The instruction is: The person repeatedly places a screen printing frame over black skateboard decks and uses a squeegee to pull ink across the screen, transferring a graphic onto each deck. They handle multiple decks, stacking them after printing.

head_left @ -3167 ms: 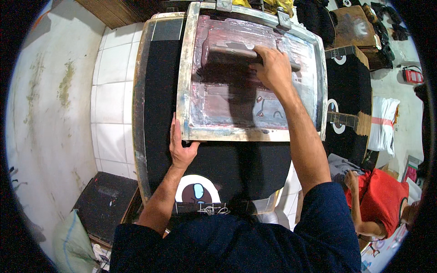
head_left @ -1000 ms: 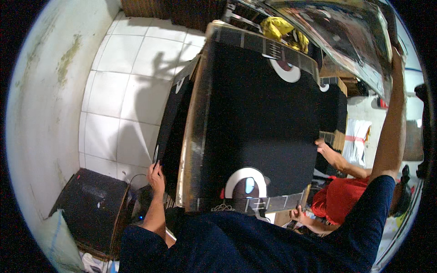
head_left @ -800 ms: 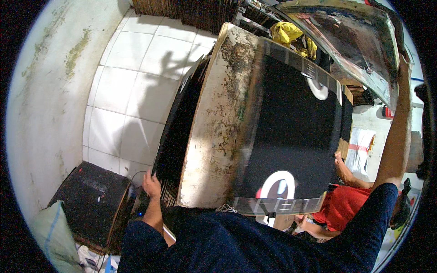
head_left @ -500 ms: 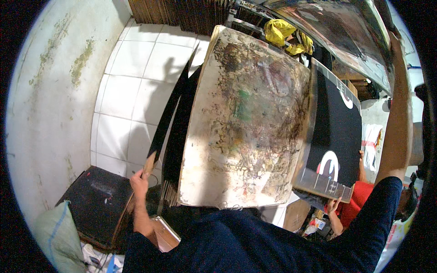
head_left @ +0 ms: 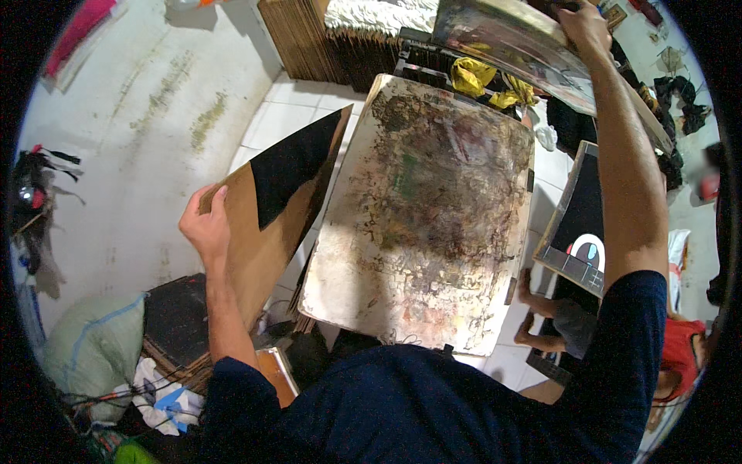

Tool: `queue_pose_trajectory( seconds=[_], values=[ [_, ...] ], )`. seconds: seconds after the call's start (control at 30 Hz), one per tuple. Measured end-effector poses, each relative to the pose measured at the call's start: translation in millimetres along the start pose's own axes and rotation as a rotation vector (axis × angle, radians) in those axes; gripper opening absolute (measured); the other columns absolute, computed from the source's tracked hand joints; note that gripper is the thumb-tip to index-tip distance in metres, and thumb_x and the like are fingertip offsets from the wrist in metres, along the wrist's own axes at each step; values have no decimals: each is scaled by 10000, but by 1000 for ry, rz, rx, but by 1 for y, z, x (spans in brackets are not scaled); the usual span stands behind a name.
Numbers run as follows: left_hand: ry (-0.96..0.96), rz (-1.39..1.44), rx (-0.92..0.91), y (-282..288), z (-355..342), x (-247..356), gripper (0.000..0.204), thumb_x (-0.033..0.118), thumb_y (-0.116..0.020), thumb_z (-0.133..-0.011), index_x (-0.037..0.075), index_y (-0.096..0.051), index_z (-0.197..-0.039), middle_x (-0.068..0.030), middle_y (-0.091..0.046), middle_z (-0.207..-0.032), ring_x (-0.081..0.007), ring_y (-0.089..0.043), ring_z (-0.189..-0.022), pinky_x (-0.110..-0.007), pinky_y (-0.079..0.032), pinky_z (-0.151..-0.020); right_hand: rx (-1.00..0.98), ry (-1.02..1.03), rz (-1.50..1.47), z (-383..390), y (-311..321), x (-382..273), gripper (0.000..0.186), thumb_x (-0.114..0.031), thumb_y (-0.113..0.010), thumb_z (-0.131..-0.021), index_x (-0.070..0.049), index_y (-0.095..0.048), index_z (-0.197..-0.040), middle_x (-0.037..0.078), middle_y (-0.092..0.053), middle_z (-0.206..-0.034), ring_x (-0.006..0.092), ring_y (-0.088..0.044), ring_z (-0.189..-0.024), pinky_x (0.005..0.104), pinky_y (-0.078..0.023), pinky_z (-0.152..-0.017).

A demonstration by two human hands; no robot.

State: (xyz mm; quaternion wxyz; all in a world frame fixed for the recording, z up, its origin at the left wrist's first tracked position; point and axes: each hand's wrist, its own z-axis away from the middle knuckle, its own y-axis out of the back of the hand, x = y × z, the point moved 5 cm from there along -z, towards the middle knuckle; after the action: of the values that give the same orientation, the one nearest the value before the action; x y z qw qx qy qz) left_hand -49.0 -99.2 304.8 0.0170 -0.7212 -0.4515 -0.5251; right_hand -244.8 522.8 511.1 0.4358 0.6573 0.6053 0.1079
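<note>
My left hand (head_left: pixel 205 220) is closed on the near corner of a large brown board (head_left: pixel 251 274) with black material on its upper part, held tilted at the left. My right hand (head_left: pixel 587 31) grips the top edge of a paint-smeared screen frame (head_left: pixel 510 42), raised at the top right. Between my arms lies a stained, pale platen (head_left: pixel 410 240). At the right a framed black panel (head_left: pixel 576 209) with a white, eye-like print is beside a co-worker in red (head_left: pixel 680 356), partly hidden by my arm.
A mouldy wall (head_left: pixel 139 116) runs along the left. Stacked cardboard (head_left: pixel 294 46) and yellow crumpled material (head_left: pixel 471 73) are at the back. A pale sack (head_left: pixel 93 340), dark stacked boards (head_left: pixel 174 313) and cables are at lower left. White floor tiles (head_left: pixel 274 127) show around the platen.
The screen, earlier lying flat under my right hand, is now raised. The black printed panel has moved off the platen to the right. My left hand has lifted a board higher.
</note>
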Motion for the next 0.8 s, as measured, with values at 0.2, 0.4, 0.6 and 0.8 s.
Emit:
queue_pose_trajectory(
  seconds=[0.2,0.4,0.6,0.8],
  values=[
    [-581,-158,100,78,81,147,94,-16,-804,-836,-10,-748,-911,-118,-732,-834,-216,-681,-724,-346,-543,-683,-12,-48,46,29,-3,9,361,-221,-678,-857,-205,-727,-1214,165,-737,-1128,363,-677,-1107,455,-482,-1009],
    [-977,6,-470,20,238,215,189,94,-690,-815,-13,-716,-968,-99,-699,-864,-218,-647,-696,-348,-464,-601,-80,68,131,37,-26,21,487,-414,-679,-934,-335,-614,-1411,116,-729,-1240,317,-660,-1212,546,-450,-1024],
    [-1114,293,-730,-87,399,208,322,178,-668,-853,-56,-672,-1074,-157,-640,-1045,-301,-603,-1054,-392,-490,-862,-40,48,125,51,-24,22,499,-425,-702,-915,-317,-630,-1397,119,-731,-1219,310,-658,-1208,516,-444,-1032],
    [-702,505,-1053,-150,387,131,715,473,-894,-686,8,-666,-1178,-181,-639,-1176,-356,-592,-1138,-473,-459,-970,-41,51,159,56,-26,24,502,-422,-701,-908,-301,-634,-1391,117,-731,-1221,312,-658,-1205,509,-441,-1037]
  ],
)
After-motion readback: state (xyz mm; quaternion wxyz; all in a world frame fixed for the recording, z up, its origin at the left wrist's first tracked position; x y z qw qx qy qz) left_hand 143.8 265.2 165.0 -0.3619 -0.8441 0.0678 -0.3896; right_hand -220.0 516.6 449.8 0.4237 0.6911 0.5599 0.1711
